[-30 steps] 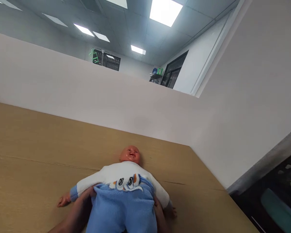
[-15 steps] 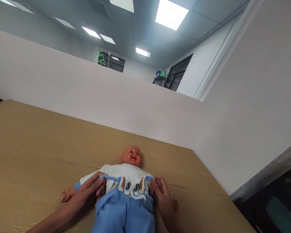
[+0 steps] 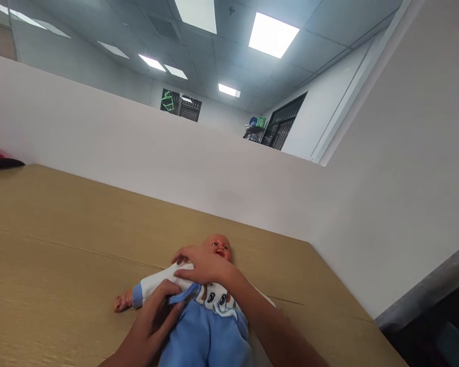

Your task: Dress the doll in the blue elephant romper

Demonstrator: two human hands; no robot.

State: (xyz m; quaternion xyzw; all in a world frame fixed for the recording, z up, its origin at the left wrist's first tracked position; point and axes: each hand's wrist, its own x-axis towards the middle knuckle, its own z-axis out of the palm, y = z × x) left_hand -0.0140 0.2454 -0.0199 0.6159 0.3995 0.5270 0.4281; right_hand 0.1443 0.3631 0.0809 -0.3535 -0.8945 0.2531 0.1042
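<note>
A baby doll [image 3: 219, 245] lies on its back on the table, dressed in a white long-sleeved top [image 3: 156, 281] with blue cuffs and light blue overalls [image 3: 206, 331] with an animal face on the bib. My left hand [image 3: 158, 311] pinches a blue strap [image 3: 185, 294] of the overalls beside the bib. Reaching across the doll's chest, my right hand [image 3: 201, 266] rests with fingers apart on the top's shoulder, just below the head. My right forearm covers part of the bib and the doll's other arm.
The brown table [image 3: 80, 214] runs back to a low white partition wall [image 3: 156, 153]. A red and black object [image 3: 2, 162] sits at the far left edge. To the right, a white wall [image 3: 405, 153] rises beside the table, with a dark area below it.
My right hand has let go of the strap on its side and moved left across the doll's chest to the opposite shoulder. My left hand still holds its strap, now slacker.
</note>
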